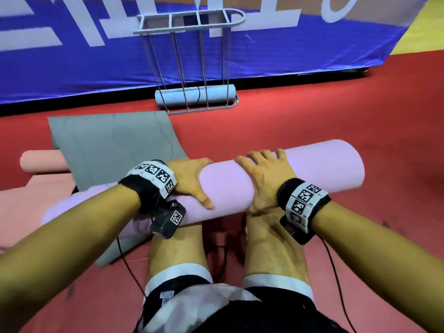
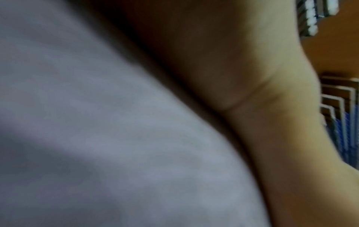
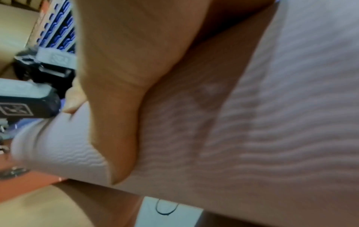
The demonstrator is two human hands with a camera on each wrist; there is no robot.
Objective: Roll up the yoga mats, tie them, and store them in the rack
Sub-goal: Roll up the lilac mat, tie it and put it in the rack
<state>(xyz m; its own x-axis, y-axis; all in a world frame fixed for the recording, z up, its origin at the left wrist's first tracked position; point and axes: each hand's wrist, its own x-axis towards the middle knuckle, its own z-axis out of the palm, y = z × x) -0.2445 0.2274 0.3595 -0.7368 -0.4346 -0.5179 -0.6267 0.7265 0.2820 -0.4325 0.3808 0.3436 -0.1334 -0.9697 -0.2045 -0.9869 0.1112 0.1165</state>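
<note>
A: Mats were seen in several places. A lilac mat (image 1: 225, 186), fully rolled, was laid across the person's shins above the red floor (image 1: 360, 116), its right end jutting out past the right knee.

B: How was it held?

A: It was held by both hands. The left hand (image 1: 189, 179) was curled over the top of the roll, thumb pressed down the near side. The right hand (image 1: 264, 179) was wrapped over it just beside, fingers (image 1: 262, 156) spread across the top. Each grip was closed round the lilac mat. From the left wrist, only a blurred palm (image 2: 242, 76) against pale mat surface (image 2: 97, 122) could be made out; from the right wrist, the thumb (image 3: 116, 122) was shown pressed on the mat's ribbed skin (image 3: 291, 122).

B: And the others?

A: A grey mat (image 1: 113, 145) was spread flat on the floor to the left, partly tucked under the lilac roll. A pink mat (image 1: 40, 162) was seen beyond it, one end rolled, the rest hidden under the grey one. A blue mat (image 1: 194, 97), rolled and tied round the middle with a dark cord (image 1: 198, 93), was already lodged at the bottom of the rack (image 1: 189, 22).

B: Where was the rack placed?

A: It was stood against a blue banner (image 1: 288, 56) with white lettering, well apart from the hands.
</note>
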